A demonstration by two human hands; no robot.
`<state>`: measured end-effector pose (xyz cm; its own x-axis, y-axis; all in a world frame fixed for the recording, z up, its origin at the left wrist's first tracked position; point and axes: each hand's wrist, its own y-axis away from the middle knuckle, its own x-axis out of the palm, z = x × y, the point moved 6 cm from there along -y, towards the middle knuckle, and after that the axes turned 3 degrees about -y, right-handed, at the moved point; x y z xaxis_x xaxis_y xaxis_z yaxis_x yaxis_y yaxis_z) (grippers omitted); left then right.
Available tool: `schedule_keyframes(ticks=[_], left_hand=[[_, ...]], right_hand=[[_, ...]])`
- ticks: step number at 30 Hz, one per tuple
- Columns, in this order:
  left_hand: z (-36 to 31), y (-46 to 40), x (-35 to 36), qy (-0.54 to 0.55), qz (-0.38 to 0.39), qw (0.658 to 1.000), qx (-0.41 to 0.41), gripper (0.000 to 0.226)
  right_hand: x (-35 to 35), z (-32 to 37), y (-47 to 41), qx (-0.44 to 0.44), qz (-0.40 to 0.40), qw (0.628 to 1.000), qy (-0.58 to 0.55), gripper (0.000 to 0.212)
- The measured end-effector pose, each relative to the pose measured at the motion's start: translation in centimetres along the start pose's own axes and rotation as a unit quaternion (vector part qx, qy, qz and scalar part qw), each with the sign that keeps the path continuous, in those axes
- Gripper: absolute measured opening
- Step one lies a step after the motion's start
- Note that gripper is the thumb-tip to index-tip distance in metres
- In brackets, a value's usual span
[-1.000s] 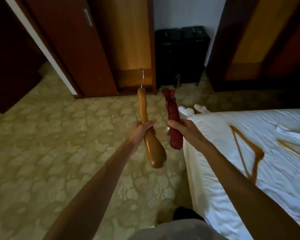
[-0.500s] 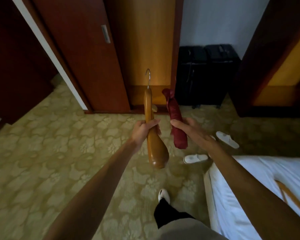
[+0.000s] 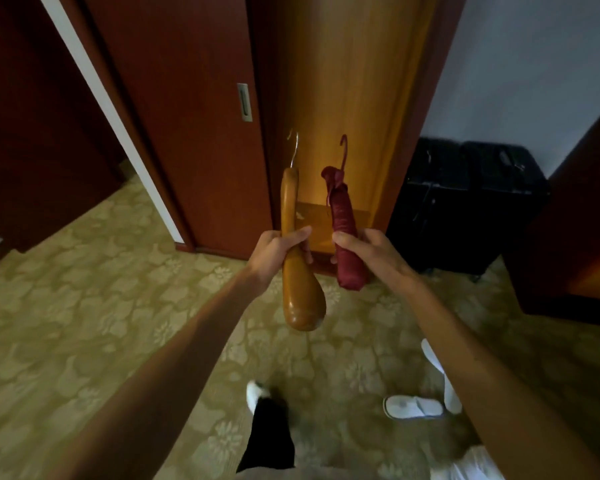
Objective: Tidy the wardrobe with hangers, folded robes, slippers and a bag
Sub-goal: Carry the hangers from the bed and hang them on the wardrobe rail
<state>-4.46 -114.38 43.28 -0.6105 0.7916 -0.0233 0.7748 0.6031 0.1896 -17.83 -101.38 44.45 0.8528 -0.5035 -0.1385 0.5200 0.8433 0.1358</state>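
Open patterned carpet (image 3: 84, 323) ahead; wardrobe opening (image 3: 343, 116) between sliding door (image 3: 194, 116) and black luggage (image 3: 465, 209). Left hand (image 3: 278, 251) fingers curl round smooth wooden hanger (image 3: 297, 258), seen end-on, long axis running away, hook up. Right hand (image 3: 368, 251) grips padded red fabric hanger (image 3: 347, 233), likewise oriented. White slippers (image 3: 413, 407) on floor, right.

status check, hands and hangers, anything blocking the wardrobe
Left hand grips wooden hanger. Right hand grips red padded hanger. Open wardrobe ahead, nothing blocking.

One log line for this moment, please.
left hand: grips wooden hanger | right hand: grips red padded hanger | facing open wardrobe
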Motion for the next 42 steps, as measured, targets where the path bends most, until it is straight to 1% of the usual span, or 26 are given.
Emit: schedule_keyframes(ticks=[6,9,14,17,23,27,31,35,37,40,42], left_hand=[[-0.4,-13.5,-7.0,0.009,-0.010,1.000,-0.028,0.029],[-2.4,-20.9,-10.1,0.005,0.005,1.000,-0.019,0.030],[-6.4,-31.8,-14.4,-0.017,0.024,0.999,-0.015,0.029],[-7.9,-37.2,-14.8,-0.032,0.042,0.999,-0.012,0.030],[-9.2,-49.0,-14.1,-0.036,0.072,0.997,-0.019,0.030],[-11.1,-57.4,-13.4,-0.054,0.074,0.996,-0.008,0.032],[-16.1,-65.4,-13.1,-0.063,0.061,0.996,0.016,0.046],[-23.1,-72.1,-13.4,-0.069,0.026,0.995,0.064,0.043],[-26.3,-74.5,-13.5,-0.066,0.013,0.993,0.092,0.043],[-30.6,-76.8,-14.0,-0.062,-0.009,0.991,0.115,0.041],[-33.2,-77.9,-14.6,-0.065,-0.017,0.989,0.133,0.040]], right_hand=[[1.6,2.3,-15.0,-0.018,0.010,1.000,0.005,0.047],[1.8,4.4,-22.6,-0.026,0.005,1.000,0.011,0.043],[0.9,7.1,-33.1,-0.022,-0.010,0.999,0.024,0.030],[-0.5,7.3,-37.8,-0.007,-0.011,0.999,0.031,0.033],[-4.8,7.2,-48.5,0.026,-0.044,0.998,0.038,0.044],[-7.9,8.6,-56.6,0.018,-0.045,0.997,0.057,0.048],[-11.1,12.6,-64.4,-0.014,-0.056,0.996,0.066,0.051],[-14.0,18.4,-70.4,-0.038,-0.053,0.995,0.075,0.060],[-15.1,21.2,-72.8,-0.053,-0.052,0.995,0.074,0.060],[-16.2,24.9,-75.5,-0.079,-0.044,0.993,0.075,0.050],[-16.8,26.8,-76.7,-0.090,-0.048,0.993,0.064,0.030]])
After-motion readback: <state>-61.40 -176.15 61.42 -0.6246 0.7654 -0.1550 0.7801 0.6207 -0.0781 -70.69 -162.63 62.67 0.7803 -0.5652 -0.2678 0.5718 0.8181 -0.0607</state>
